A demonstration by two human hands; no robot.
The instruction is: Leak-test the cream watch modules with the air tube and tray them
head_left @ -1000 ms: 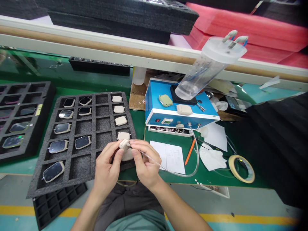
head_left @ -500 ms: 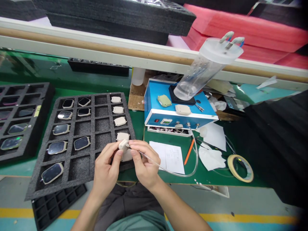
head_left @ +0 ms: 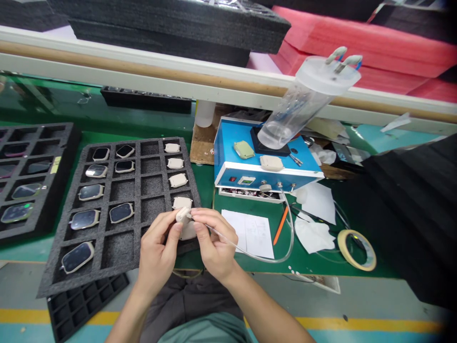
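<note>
Between the fingers of my left hand (head_left: 160, 238) is a cream watch case (head_left: 183, 214), tilted on its edge. My right hand (head_left: 216, 238) pinches the end of a clear tube (head_left: 250, 256) against the side of the case; the exact contact is hidden by the fingertips. That tube loops round to the front of a blue box-shaped machine (head_left: 228, 138). Under my hands lies a grey foam tray (head_left: 121, 233). Its right column holds several cream cases (head_left: 177, 180), and its left columns hold watches with dark screens (head_left: 85, 219).
A clear cylinder (head_left: 289, 109) leans over the machine, where a green case (head_left: 244, 149) and a cream case (head_left: 271, 163) lie. Right of my hands are paper (head_left: 250, 233), an orange stick (head_left: 281, 226), tissues (head_left: 314, 236) and a tape roll (head_left: 342, 247). Another foam tray (head_left: 64, 147) stands left.
</note>
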